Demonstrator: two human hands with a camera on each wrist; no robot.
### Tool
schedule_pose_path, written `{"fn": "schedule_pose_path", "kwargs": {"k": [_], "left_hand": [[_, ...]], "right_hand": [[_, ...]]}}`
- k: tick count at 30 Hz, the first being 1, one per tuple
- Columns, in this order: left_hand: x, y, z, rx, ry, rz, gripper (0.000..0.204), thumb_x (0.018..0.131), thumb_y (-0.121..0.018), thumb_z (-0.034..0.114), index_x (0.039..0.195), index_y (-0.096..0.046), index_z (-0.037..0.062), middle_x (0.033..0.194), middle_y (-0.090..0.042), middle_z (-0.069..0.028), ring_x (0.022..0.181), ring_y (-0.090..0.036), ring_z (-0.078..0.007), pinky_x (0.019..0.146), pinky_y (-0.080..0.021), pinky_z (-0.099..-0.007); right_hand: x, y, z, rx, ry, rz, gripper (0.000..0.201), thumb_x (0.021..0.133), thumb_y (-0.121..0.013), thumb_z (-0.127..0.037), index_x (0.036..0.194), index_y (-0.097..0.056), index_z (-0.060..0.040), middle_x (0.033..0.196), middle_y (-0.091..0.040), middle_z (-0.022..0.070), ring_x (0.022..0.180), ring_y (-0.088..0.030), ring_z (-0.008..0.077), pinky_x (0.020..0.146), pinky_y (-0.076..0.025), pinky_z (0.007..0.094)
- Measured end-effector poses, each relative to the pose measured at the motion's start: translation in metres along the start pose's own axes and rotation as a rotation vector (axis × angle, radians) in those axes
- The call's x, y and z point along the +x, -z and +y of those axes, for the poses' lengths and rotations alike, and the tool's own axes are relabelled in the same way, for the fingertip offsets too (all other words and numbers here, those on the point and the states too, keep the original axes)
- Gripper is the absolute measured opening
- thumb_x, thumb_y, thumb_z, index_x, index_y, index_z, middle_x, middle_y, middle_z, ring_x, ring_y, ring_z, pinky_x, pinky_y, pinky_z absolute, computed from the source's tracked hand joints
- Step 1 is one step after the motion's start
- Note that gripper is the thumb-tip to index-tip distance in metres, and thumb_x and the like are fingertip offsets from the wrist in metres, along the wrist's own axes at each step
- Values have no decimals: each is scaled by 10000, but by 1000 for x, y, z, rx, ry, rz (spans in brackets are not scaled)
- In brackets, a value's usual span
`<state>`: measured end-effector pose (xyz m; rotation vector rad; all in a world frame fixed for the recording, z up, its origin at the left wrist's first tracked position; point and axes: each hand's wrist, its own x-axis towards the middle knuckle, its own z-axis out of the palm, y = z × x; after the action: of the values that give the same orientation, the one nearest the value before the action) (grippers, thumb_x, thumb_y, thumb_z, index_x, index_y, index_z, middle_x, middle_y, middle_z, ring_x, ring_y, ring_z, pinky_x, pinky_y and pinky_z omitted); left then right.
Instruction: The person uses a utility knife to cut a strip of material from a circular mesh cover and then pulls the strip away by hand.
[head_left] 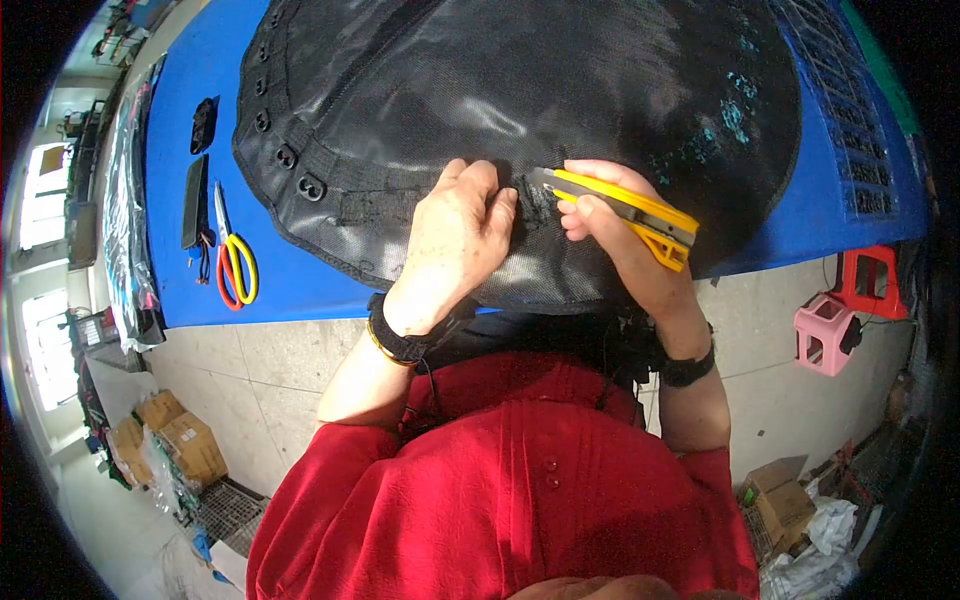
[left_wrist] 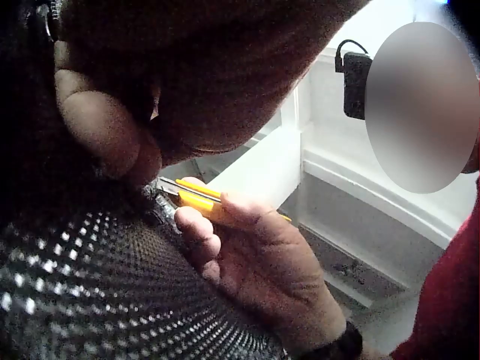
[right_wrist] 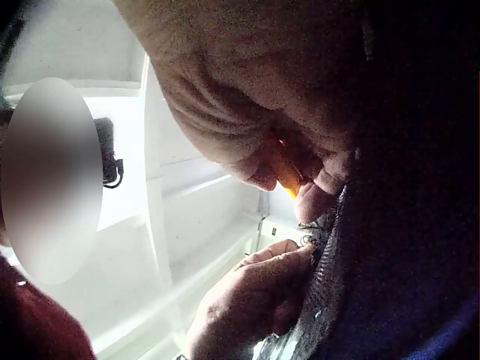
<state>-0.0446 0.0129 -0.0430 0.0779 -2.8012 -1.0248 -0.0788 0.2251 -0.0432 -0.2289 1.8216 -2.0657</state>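
Observation:
A large black mesh sheet (head_left: 430,110) with a dark strap stitched along its near side covers much of the blue table. My right hand (head_left: 625,215) grips a yellow box cutter (head_left: 650,215), its blade end pointing left at the stitched strap. The left wrist view shows the box cutter's tip (left_wrist: 172,184) right by my left fingertips. My left hand (head_left: 460,225) has its fingers curled on the mesh, pinching it next to the blade. From the right wrist view, the left hand (right_wrist: 251,300) is at a raised fold of the mesh, across from the right hand (right_wrist: 300,165).
On the blue table (head_left: 300,280), scissors (head_left: 232,255) with red and yellow handles lie left of the sheet, beside a black strip (head_left: 195,200) and a small black item (head_left: 203,125). Black buckles (head_left: 310,187) line the sheet's left edge. Pink (head_left: 822,335) and red stools (head_left: 870,280) stand at right.

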Motion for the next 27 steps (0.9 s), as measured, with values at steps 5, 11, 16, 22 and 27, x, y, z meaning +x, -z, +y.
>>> {"fn": "schedule_pose_path", "kwargs": {"k": [5, 11, 16, 22, 27], "left_hand": [[1, 0, -1, 1, -5, -7, 198, 944, -733, 158, 896, -607, 12, 860, -596, -193, 790, -631, -411, 721, -504, -491], [0, 0, 1, -2, -8, -4, 198, 942, -732, 155, 895, -604, 11, 852, -592, -192, 787, -629, -411, 720, -503, -492], [0, 0, 2, 1, 18, 2, 203, 943, -730, 157, 891, -600, 11, 858, -596, -194, 789, -630, -414, 722, -502, -495], [0, 1, 2, 11, 26, -11, 199, 946, -727, 156, 898, -604, 8, 872, -606, -200, 813, -640, -423, 733, -505, -500], [1, 0, 2, 15, 19, -15, 195, 947, -725, 155, 903, -606, 7, 881, -608, -205, 811, -639, -425, 733, -506, -499]], "right_hand": [[1, 1, 0, 1, -7, -6, 350, 1034, -649, -108, 1367, -618, -4, 1137, -726, 88, 960, -709, 118, 870, -602, 279], [1, 5, -1, -17, -10, -38, 350, 1033, -654, -123, 1360, -624, -1, 1140, -728, 93, 958, -713, 120, 862, -609, 283], [1, 6, -5, -66, -17, -55, 339, 1038, -648, -136, 1350, -632, -3, 1136, -730, 94, 952, -714, 118, 859, -608, 282], [-1, 7, -4, -63, -58, -74, 324, 1039, -641, -120, 1343, -635, -7, 1114, -729, 83, 953, -706, 112, 858, -604, 280], [-3, 7, -6, -64, -47, -83, 313, 1037, -642, -100, 1337, -642, -14, 1090, -729, 72, 944, -695, 101, 850, -595, 273]]}}
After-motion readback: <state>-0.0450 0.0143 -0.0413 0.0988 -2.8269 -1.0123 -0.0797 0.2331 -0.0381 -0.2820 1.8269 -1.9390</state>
